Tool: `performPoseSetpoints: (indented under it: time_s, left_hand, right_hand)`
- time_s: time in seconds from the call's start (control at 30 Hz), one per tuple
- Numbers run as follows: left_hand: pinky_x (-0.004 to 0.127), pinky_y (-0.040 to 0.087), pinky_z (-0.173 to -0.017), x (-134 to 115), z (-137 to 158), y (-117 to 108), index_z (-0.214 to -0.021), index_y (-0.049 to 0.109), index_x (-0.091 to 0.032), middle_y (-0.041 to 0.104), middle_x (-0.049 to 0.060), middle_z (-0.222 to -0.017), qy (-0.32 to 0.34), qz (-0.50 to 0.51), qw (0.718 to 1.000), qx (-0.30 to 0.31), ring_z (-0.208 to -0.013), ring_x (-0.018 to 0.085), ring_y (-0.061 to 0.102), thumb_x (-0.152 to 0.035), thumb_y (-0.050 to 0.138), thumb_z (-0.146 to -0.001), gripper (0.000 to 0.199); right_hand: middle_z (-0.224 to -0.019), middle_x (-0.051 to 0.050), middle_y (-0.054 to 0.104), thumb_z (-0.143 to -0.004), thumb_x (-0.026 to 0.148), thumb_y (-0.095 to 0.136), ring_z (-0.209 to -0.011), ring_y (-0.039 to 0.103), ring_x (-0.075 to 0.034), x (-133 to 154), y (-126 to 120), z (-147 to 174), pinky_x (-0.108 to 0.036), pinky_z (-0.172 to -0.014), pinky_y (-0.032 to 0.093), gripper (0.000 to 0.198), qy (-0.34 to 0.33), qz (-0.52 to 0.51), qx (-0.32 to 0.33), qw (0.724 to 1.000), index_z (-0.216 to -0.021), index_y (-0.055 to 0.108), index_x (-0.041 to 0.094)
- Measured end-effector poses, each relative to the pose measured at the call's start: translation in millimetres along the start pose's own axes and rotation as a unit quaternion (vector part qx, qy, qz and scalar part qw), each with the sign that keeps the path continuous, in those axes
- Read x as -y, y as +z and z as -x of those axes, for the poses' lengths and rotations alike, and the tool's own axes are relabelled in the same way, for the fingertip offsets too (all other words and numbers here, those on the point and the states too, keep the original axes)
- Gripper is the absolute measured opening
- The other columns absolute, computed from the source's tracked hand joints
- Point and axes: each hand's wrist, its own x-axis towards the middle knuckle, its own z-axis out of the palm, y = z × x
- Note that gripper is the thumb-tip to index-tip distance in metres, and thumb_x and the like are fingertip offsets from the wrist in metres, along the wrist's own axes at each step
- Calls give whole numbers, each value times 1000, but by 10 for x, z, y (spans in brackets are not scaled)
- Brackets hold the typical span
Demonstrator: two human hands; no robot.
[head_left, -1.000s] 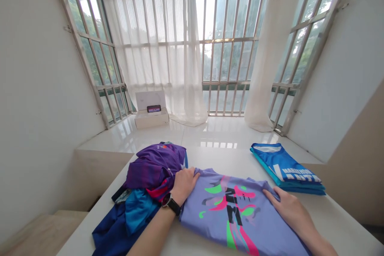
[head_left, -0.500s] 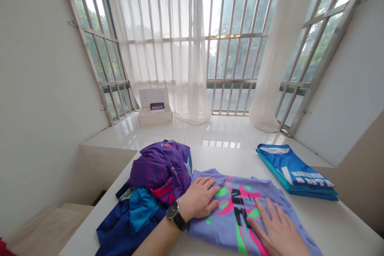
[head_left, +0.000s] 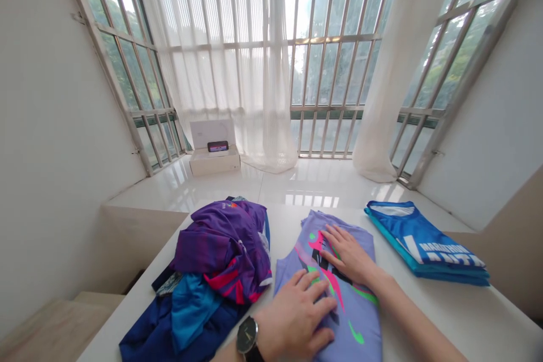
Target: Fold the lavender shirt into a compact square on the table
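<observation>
A lavender shirt [head_left: 360, 305] with a pink, green and black print lies folded on the white table in front of me. My left hand [head_left: 299, 314], wearing a black-strapped watch [head_left: 247, 336], rests palm down on its lower left part with fingers spread. Farther up, my right hand [head_left: 345, 254] lies flat across the print, fingers stretched out. Both palms touch the cloth and hide part of the print. To the left, a purple shirt [head_left: 207, 243] tops a loose heap of clothes.
At the right sits a stack of folded shirts, a blue one [head_left: 424, 232] on top. Beneath the purple shirt spill blue garments [head_left: 156, 322]. A phone [head_left: 218, 146] leans on a white box [head_left: 215, 162] by the barred window. Sheer curtains [head_left: 263, 96] hang behind.
The lavender shirt has turned and now lies narrower, its long side pointing away from me. My right hand has moved up and left onto the print; my left hand has come lower and nearer.
</observation>
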Motion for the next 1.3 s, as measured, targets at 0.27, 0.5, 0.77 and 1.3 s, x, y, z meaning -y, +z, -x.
performPoseSetpoints:
  time_s: [0.27, 0.5, 0.77, 1.3]
  left_hand:
    - [50, 27, -120, 85, -106, 325, -147, 44, -26, 41, 7, -156, -87, 28, 995, -25, -145, 28, 33, -56, 34, -102, 54]
    - [59, 20, -120, 99, -248, 337, -152, 36, -20, 33, 15, -159, -141, 77, 987, 5, -148, 35, 25, -59, 29, -102, 64]
    - [58, 23, -117, 346, -163, 167, -150, 40, -25, 36, 15, -158, -55, 129, 989, 42, -145, 38, 29, -77, 56, -83, 86]
    - [26, 46, -79, 277, -204, 96, -90, 67, -23, 66, 0, -90, 14, 87, 996, 6, -84, 18, 61, -32, 74, -79, 15]
  right_hand:
    - [-154, -15, 45, -97, 49, 42, -145, 35, -34, 412, -106, 291, -51, -117, 36, 55, 63, -12, -38, 997, -140, 55, 17]
    - [-158, -13, 38, -97, 58, 38, -146, 34, -32, 426, 108, 638, -53, -119, 33, 62, 69, -51, 23, 996, -144, 52, 20]
    - [-153, -11, 48, -96, 60, 36, -141, 43, -30, 333, 172, 690, -51, -118, 37, 61, 75, -139, -43, 987, -138, 59, 21]
    - [-118, -9, 68, -93, 43, 55, -113, 64, -26, 468, -104, 958, -44, -95, 57, 24, -2, -184, -195, 963, -105, 71, 28]
